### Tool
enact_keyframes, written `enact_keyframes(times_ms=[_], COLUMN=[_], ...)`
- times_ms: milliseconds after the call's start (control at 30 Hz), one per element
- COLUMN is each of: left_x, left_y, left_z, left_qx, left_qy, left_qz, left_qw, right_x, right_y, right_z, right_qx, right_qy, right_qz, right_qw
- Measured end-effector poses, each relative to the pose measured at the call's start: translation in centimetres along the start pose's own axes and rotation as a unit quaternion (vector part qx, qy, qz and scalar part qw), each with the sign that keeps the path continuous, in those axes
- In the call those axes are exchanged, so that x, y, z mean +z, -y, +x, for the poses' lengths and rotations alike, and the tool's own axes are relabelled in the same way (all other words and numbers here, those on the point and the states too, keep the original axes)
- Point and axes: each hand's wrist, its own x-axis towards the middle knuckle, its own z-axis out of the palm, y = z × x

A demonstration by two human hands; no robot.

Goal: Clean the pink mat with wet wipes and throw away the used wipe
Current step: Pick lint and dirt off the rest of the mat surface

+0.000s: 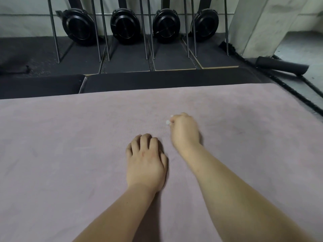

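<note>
The pink mat (70, 145) fills the lower two thirds of the head view. My left hand (146, 161) rests palm-down on the mat near the middle, fingers curled under, nothing visible in it. My right hand (184, 131) is just beyond and to the right, closed into a fist on the mat. A small bit of white wet wipe (168, 122) pokes out at its fingertips; most of the wipe is hidden inside the hand. A faint darker smudge shows on the mat at the right.
Black mats (157, 79) lie just past the pink mat's far edge. Behind them stand several black machines with round housings (125, 25) and thin metal rods. A black rope (288, 88) and a black roller (281, 65) lie at the right, by a concrete pillar (262, 23).
</note>
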Motion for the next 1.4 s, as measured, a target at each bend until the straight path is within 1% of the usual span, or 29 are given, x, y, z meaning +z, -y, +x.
enact_keyframes(times_ms=[100,167,233,300,367,433,567,633,767,900,967,1067,1133,1167,1233,1300,1400], left_x=[0.0,-0.1,-0.2,-0.1,-0.1,0.0,0.0,-0.1,0.0,0.0,0.1,0.1,0.0,0.0,0.0,0.0,0.0], left_y=[0.0,0.0,0.0,0.1,0.1,0.1,0.1,0.1,0.0,0.0,0.0,0.0,0.0,0.0,0.1,0.1,0.0], left_z=[-0.1,-0.1,-0.1,0.0,0.1,0.1,0.1,0.1,0.1,0.0,0.0,-0.1,-0.1,-0.1,-0.1,0.0,0.0], left_qx=[0.0,0.003,0.004,0.002,0.001,0.0,0.001,0.0,0.002,0.006,0.007,0.004,0.003,0.004,0.006,0.005,0.002], left_qy=[-0.004,-0.005,-0.004,-0.004,-0.004,-0.004,-0.003,-0.004,-0.009,-0.02,-0.021,-0.023,-0.021,-0.021,-0.02,-0.02,-0.019], left_qz=[0.0,-0.001,0.0,-0.001,-0.002,-0.001,-0.001,-0.002,-0.003,-0.011,-0.012,-0.015,-0.013,-0.011,-0.009,-0.007,-0.008], left_qw=[1.0,1.0,1.0,1.0,1.0,1.0,1.0,1.0,1.0,1.0,1.0,1.0,1.0,1.0,1.0,1.0,1.0], right_x=[0.0,-1.0,-1.9,-3.1,-3.8,-3.7,-2.3,-2.0,-2.2,-1.9,-1.0,-0.2,-0.7,-1.1,-2.4,-3.8,-4.5], right_y=[1.8,0.5,-2.1,-5.2,-7.3,-7.7,-6.6,-6.2,-6.2,-4.9,-2.4,1.5,1.6,0.9,-1.6,-4.7,-7.7], right_z=[-1.2,-1.1,-0.7,-0.2,-0.2,-0.3,-0.3,-0.2,0.2,0.5,-0.2,-2.2,-2.7,-2.5,-2.4,-2.1,-2.1], right_qx=[-0.052,-0.069,-0.056,-0.012,0.037,0.046,0.052,0.062,0.044,0.075,0.059,-0.032,-0.058,-0.054,-0.019,0.024,0.056], right_qy=[0.026,0.019,0.0,-0.03,-0.052,-0.062,-0.037,-0.038,-0.022,-0.003,0.014,0.042,0.041,0.04,0.027,-0.008,-0.051], right_qz=[0.012,0.003,-0.043,-0.082,-0.079,-0.078,-0.102,-0.102,-0.107,-0.085,-0.069,-0.06,-0.059,-0.075,-0.09,-0.093,-0.091], right_qw=[0.998,0.997,0.998,0.996,0.995,0.994,0.993,0.992,0.993,0.994,0.996,0.997,0.996,0.995,0.995,0.995,0.993])
